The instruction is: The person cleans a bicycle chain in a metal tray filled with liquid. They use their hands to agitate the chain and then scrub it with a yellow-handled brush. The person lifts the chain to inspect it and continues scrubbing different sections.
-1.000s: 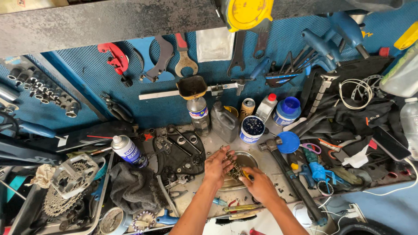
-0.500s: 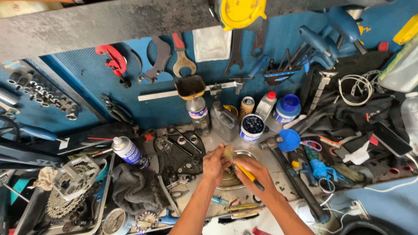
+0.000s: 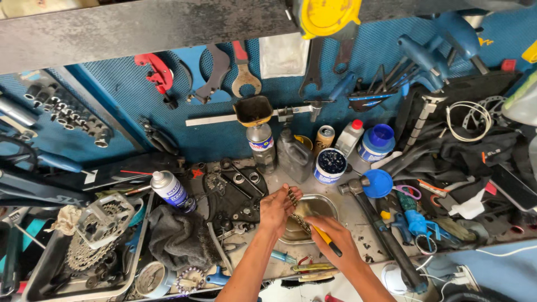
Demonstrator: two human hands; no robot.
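At the middle of a crowded workbench, over a shallow metal tray (image 3: pixel 327 204):

- Left hand (image 3: pixel 278 208): fingers closed around the upper end of a bicycle chain (image 3: pixel 295 207), lifting it above the tray's left rim.
- Bicycle chain: hangs slantwise from the left hand down to the right, its lower part over the tray.
- Right hand (image 3: pixel 335 240): closed on a yellow-and-black brush (image 3: pixel 324 237), the handle jutting out toward the right; the working end meets the chain, though the contact point is too small to make out surely.
- Metal tray: holds a murky yellowish liquid, partly hidden by both hands.

Around the tray:
- White spray can (image 3: pixel 170 190), lying tilted, to the left.
- Dark rag (image 3: pixel 179 237), in front of the can.
- Open tub with dark contents (image 3: pixel 330 165), just behind the tray.
- Grey bottle (image 3: pixel 295 156), beside the tub.
- Blue funnel (image 3: pixel 378 183), to the right.
- Cassette sprockets (image 3: pixel 84 254) in a black bin at far left.
- Spanners (image 3: pixel 244 70) hanging on the blue pegboard behind.
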